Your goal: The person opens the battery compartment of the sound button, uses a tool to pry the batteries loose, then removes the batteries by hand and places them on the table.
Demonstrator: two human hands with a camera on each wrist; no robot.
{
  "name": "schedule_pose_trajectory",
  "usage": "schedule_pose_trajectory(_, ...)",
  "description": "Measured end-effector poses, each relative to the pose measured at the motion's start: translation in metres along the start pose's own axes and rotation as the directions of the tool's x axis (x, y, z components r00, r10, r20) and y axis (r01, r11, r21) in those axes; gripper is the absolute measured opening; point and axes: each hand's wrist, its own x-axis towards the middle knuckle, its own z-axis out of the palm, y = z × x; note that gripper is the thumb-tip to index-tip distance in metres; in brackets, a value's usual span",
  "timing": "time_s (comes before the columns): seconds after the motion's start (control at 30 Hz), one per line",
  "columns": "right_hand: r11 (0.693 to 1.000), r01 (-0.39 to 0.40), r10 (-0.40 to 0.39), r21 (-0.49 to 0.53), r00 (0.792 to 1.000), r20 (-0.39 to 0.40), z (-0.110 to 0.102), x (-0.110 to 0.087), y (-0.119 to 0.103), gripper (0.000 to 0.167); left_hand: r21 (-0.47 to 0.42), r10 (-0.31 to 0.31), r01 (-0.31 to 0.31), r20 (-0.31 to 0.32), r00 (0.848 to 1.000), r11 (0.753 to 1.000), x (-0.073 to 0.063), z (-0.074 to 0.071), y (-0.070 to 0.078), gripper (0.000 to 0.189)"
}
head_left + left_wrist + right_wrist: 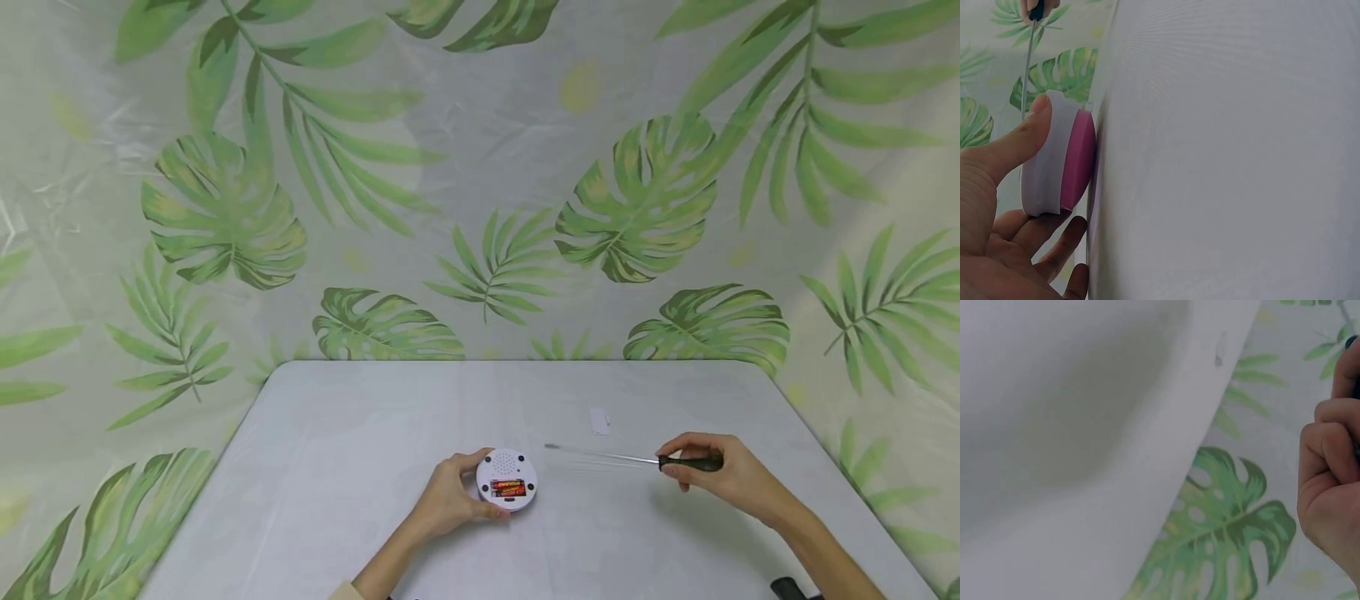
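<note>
My left hand (448,498) grips a round white device (506,463) by its side, thumb at the near edge and fingers at the far one. Two red batteries (508,488) sit in the open compartment on its upward face, below a patch of small speaker holes. In the left wrist view the device's pink underside (1079,159) faces the table. My right hand (723,471) holds a screwdriver (688,461) by its black handle, its long metal shaft pointing left above the table toward the device. The right wrist view catches only the curled fingers (1335,450) at its edge.
A small white cover (600,422) lies on the white table (360,433), beyond the screwdriver's shaft. Near the front right edge is a black object (787,588), partly cut off by the frame. A leaf-patterned curtain (495,167) hangs behind the table.
</note>
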Motion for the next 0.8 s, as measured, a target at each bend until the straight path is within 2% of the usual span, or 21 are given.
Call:
schedule_pose_trajectory(0.07,0.995,-0.007,-0.001,-0.095,0.997,-0.082,-0.005,0.0,-0.002,0.029,-0.001,-0.003,0.003,0.002,1.0,1.0,0.0,0.0,0.0,0.093)
schedule_pose_trajectory(0.13,0.976,-0.027,-0.011,-0.218,0.986,-0.169,-0.008,0.0,-0.003,0.03,0.0,-0.005,0.005,0.003,1.0,1.0,0.0,0.0,0.0,0.093)
schedule_pose_trajectory(0.27,0.905,-0.09,-0.044,-0.416,0.952,-0.301,-0.008,0.003,0.0,0.029,-0.004,-0.004,0.004,0.003,1.0,1.0,0.0,0.001,0.0,0.093)
schedule_pose_trajectory(0.37,0.856,-0.14,-0.056,-0.498,0.932,-0.359,-0.002,0.004,0.007,0.029,-0.007,-0.001,0.001,0.004,1.0,1.0,0.0,0.001,-0.001,0.093)
schedule_pose_trajectory(0.47,0.813,-0.191,-0.048,-0.551,0.92,-0.39,0.008,0.004,0.014,0.03,-0.007,0.001,-0.001,0.01,1.0,1.0,0.0,0.001,-0.002,0.092)
schedule_pose_trajectory(0.53,0.797,-0.22,-0.034,-0.562,0.914,-0.405,0.015,0.004,0.018,0.031,-0.008,0.002,-0.002,0.013,1.0,1.0,0.0,0.001,-0.002,0.091)
schedule_pose_trajectory(0.8,0.785,-0.309,0.052,-0.537,0.896,-0.44,0.027,0.004,0.026,0.035,0.002,0.005,-0.005,0.007,1.0,1.0,0.0,0.001,-0.001,0.092)
